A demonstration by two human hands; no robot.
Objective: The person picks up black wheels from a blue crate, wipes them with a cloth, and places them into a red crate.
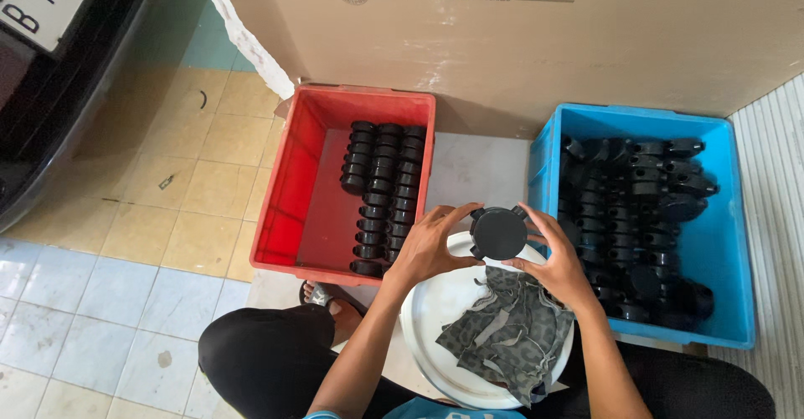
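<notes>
A round black plastic part (499, 233) with small side tabs is held between both my hands above a white round lid (431, 314). My left hand (429, 247) grips its left edge with the fingers curled around it. My right hand (553, 260) grips the right edge. A grey-green patterned cloth (502, 331) lies crumpled on the white lid, just under my right hand. The red crate (289, 193) to the left holds neat rows of the same black parts (381, 193). The blue crate (729, 243) to the right holds a loose heap of black parts (641, 218).
A large brown cardboard sheet (519, 34) leans behind the crates. A dark car bumper (59, 76) stands at the far left over tiled floor (126, 285). My knees in black trousers (260, 356) and a sandalled foot (331, 302) are below the red crate.
</notes>
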